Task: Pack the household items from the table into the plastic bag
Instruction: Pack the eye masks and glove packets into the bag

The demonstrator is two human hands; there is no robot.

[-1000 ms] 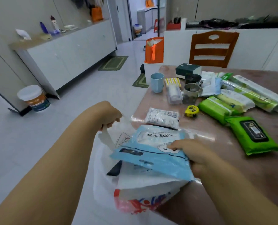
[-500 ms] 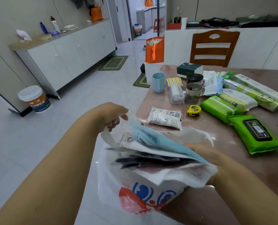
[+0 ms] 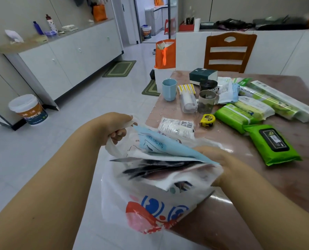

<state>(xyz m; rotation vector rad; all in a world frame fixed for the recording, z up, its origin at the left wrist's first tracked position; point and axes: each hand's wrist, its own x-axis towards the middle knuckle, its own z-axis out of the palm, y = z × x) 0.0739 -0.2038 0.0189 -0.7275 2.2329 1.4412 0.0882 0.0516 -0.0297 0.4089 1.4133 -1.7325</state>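
Fingers (image 3: 120, 135) clamp bag handle (image 3: 112, 148); right hand (image 3: 216, 159) grips tilted blue packet (image 3: 168, 147) lengthwise.

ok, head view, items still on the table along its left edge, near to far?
white packet → clear container → blue cup → dark green box. The yellow tape measure sits level with the white packet, so I left it out.

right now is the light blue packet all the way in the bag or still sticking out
Still sticking out. The light blue packet slants over the plastic bag mouth, its upper end above the rim, with the right hand on it.
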